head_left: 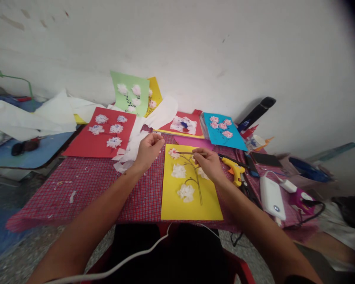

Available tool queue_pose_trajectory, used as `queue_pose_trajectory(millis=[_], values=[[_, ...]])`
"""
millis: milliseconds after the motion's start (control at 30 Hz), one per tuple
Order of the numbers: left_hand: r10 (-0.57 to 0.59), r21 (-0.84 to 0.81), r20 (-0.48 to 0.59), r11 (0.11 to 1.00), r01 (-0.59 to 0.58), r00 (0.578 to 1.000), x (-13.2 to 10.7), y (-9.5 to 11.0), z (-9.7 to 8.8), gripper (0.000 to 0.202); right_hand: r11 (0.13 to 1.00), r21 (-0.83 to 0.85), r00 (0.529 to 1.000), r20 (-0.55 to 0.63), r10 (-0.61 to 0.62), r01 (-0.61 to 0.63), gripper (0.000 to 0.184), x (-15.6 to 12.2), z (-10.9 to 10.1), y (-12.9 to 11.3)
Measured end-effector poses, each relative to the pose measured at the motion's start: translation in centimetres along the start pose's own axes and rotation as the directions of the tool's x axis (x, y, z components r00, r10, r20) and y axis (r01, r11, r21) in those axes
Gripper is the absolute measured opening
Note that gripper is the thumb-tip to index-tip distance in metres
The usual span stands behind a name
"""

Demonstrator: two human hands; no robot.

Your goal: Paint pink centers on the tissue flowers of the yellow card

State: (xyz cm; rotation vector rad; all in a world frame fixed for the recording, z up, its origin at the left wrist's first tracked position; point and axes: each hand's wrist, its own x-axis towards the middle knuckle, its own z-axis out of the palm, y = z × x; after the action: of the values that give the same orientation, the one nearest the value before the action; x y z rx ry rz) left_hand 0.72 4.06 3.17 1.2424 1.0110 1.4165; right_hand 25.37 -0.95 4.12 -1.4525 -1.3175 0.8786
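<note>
My right hand grips a thin paintbrush, its tip at the upper left tissue-paper flower, which carries red marks. That flower is on a yellow sheet with a drawn branching stem. Lower on the sheet are two plain white flowers, one in the middle and one below it. Another white flower is partly hidden by my right hand. My left hand hovers left of the sheet, fingers curled together, and nothing shows in them.
A red flower sheet and white paper scraps lie left. Behind, a red sheet bears a paint-stained paper; a blue flower card leans nearby. A yellow glue gun, scissors and a white power bank lie right.
</note>
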Motion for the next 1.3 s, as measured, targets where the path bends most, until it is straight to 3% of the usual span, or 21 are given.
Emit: queue_pose_trajectory(millis=[400,1300], values=[[0.002,-0.012,0.005,1.0,-0.002,1.0,0.0,-0.1,-0.1,0.015,0.999,0.036,1.0,-0.017,-0.001,0.001,0.032,0.3,0.1,-0.3],[-0.009,-0.017,-0.002,1.0,0.009,1.0,-0.1,0.4,0.0,0.015,0.997,-0.065,0.998,0.049,-0.045,0.048,0.03,1.0,1.7,-0.9]])
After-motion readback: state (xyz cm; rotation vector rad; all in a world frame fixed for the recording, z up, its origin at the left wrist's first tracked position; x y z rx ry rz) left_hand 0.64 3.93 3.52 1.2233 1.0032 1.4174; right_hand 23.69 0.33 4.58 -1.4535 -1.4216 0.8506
